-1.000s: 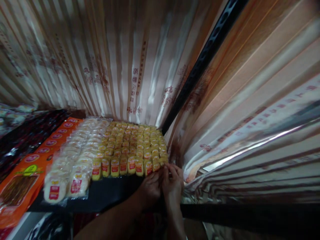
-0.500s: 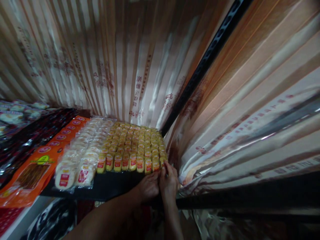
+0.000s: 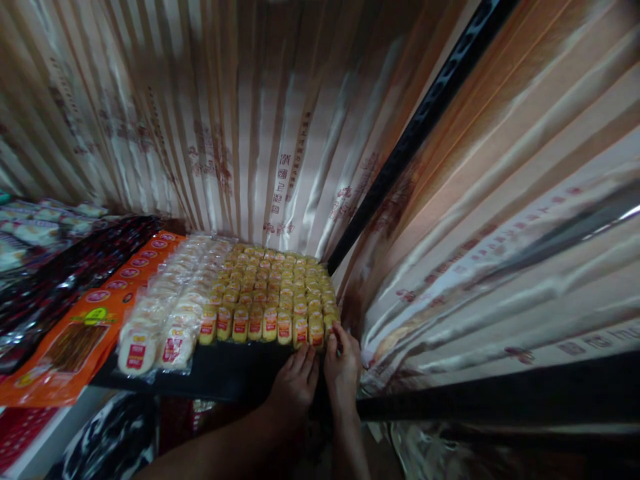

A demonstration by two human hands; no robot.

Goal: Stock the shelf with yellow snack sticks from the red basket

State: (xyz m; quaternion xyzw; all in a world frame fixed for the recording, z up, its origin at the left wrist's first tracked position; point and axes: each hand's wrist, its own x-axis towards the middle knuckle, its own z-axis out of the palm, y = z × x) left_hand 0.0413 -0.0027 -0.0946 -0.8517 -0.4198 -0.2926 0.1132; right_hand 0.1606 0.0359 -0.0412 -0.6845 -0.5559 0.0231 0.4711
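Observation:
Rows of small yellow snack packets [image 3: 270,323] with red labels stand tightly packed on a black shelf [image 3: 220,363]. My left hand [image 3: 296,381] lies in front of them, its fingers stretched flat and together, the tips at the lower edge of the front packets near the right. Beside it my right hand [image 3: 343,360] has thumb and forefinger closed at the right-end yellow packet [image 3: 330,320], partly covering it. How firmly that packet is gripped is hard to see in the dim light.
Left of the yellow rows lie white round packaged biscuits [image 3: 175,337], then orange snack bags [image 3: 85,330] and dark shiny packs [image 3: 65,273]. A pleated printed curtain [image 3: 240,133] hangs behind. A black post [image 3: 400,153] rises at the back right corner.
My left hand has drawn apart from the right one, and its fingers have straightened toward the front packets. My right hand stays at the right-end packet. The view has shifted slightly.

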